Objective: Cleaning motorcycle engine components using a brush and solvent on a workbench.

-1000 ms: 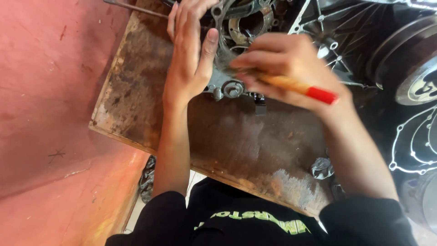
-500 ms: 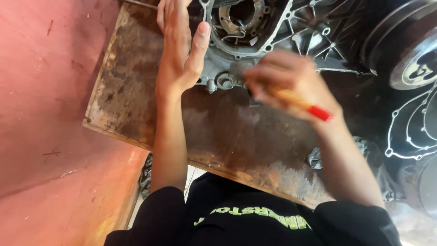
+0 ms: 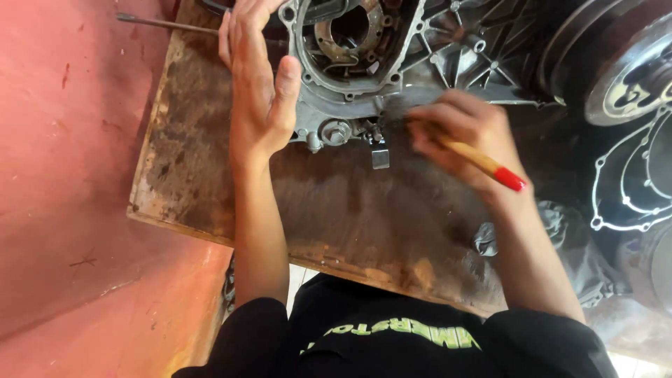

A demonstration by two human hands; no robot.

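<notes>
Since the earlier frame our view has slid a little, and the right hand [image 3: 458,136] with its tool has crept closer to the lower edge of the engine casing [image 3: 392,59]. From the head view, our left hand [image 3: 259,98] lies flat and spread, fingers wide, pressed against the casing's left side, seemingly to steady it on the rusty bench [image 3: 210,182]. Our right hand is closed round a wooden-handled tool with a red end [image 3: 490,166], its working tip hidden at the casing's edge. Beyond the left hand lies a thin metal rod [image 3: 157,23].
</notes>
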